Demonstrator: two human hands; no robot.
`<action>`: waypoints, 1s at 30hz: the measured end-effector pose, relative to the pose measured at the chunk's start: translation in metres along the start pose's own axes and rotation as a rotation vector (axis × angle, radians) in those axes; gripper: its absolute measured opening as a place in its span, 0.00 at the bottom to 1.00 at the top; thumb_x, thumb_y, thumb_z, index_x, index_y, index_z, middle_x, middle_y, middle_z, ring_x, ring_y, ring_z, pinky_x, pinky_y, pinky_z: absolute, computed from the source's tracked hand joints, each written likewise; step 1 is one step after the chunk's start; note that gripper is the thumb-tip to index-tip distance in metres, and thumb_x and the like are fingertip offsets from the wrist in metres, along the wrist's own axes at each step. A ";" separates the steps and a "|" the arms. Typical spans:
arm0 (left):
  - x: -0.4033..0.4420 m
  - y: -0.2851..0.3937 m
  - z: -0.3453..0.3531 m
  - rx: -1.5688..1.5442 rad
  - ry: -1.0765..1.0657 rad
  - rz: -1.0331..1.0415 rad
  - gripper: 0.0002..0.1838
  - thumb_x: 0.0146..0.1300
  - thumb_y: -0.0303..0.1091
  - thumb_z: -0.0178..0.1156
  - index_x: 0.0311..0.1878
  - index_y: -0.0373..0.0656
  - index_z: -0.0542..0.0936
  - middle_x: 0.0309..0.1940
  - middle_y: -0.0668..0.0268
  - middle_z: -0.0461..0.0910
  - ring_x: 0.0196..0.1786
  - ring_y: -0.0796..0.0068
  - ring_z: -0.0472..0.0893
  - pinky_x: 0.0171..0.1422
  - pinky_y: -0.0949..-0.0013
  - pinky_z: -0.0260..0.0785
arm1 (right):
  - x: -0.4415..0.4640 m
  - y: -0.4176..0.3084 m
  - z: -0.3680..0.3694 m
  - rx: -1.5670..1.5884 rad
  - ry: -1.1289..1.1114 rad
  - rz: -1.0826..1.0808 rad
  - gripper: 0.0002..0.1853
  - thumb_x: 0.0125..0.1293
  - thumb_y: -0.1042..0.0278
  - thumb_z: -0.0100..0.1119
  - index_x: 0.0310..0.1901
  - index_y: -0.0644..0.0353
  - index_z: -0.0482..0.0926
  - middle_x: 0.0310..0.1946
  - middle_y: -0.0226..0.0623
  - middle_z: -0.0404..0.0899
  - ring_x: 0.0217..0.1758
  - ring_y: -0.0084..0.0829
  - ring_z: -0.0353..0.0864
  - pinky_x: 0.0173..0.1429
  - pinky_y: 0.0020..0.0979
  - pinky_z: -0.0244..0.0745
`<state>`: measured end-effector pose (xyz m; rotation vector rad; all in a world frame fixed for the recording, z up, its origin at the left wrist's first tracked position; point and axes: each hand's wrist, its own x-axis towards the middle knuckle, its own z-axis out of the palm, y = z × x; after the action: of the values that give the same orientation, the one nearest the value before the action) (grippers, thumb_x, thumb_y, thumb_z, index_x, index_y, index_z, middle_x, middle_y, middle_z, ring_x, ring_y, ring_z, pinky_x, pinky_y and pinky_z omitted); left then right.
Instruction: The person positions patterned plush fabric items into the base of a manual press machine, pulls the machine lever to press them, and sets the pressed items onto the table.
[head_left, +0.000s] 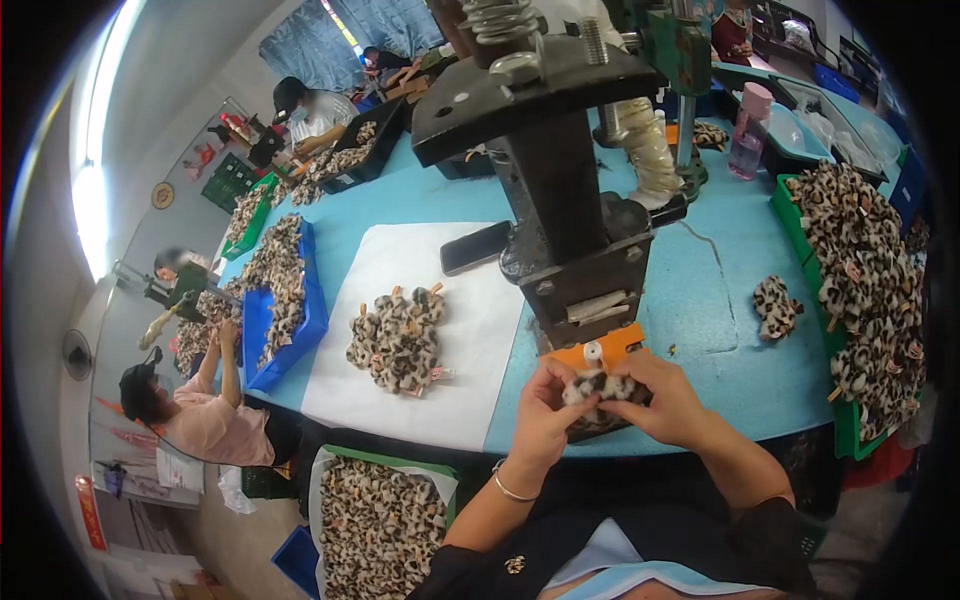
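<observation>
Both my hands are closed on a small spotted plush piece (606, 388) at the foot of a black metal press (562, 190). My left hand (541, 412) pinches its left side, and my right hand (672, 400) grips the right side with the thumb in front. Just behind the piece, an orange plate (627, 338) and a pale round press tip (593, 351) show. Whether the tip touches the plush, I cannot tell. A dark phone-like slab (476, 248) lies left of the press.
Similar plush pieces (398, 340) are heaped on a white sheet (345, 395). One loose plush piece (776, 308) lies to the right, beside a full green crate (845, 430). A blue tray (318, 300) stands left. Co-workers (205, 425) sit along the left side.
</observation>
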<state>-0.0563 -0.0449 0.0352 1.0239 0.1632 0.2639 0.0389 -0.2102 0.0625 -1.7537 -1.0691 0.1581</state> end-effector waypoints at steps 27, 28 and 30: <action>0.023 -0.026 -0.011 0.240 0.130 0.158 0.12 0.65 0.21 0.60 0.51 0.39 0.75 0.45 0.66 0.79 0.49 0.78 0.78 0.55 0.74 0.71 | 0.024 0.037 0.033 -0.127 0.218 0.110 0.14 0.54 0.75 0.70 0.43 0.62 0.78 0.35 0.37 0.81 0.38 0.40 0.82 0.41 0.39 0.75; 0.026 -0.026 -0.010 0.158 0.149 0.131 0.13 0.66 0.21 0.59 0.53 0.39 0.75 0.46 0.66 0.80 0.50 0.78 0.79 0.55 0.74 0.71 | 0.030 0.040 0.030 0.029 0.146 0.196 0.15 0.56 0.74 0.70 0.44 0.62 0.78 0.35 0.36 0.81 0.40 0.38 0.82 0.43 0.38 0.76; 0.033 -0.024 -0.009 0.017 0.187 0.057 0.14 0.68 0.22 0.58 0.56 0.38 0.75 0.48 0.66 0.80 0.50 0.79 0.79 0.55 0.74 0.71 | 0.040 0.047 0.022 0.342 -0.001 0.369 0.16 0.60 0.70 0.71 0.47 0.63 0.79 0.34 0.35 0.82 0.42 0.32 0.84 0.46 0.35 0.77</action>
<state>-0.0237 -0.0393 0.0095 1.0213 0.3064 0.4117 0.0776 -0.1701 0.0288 -1.6183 -0.6626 0.5390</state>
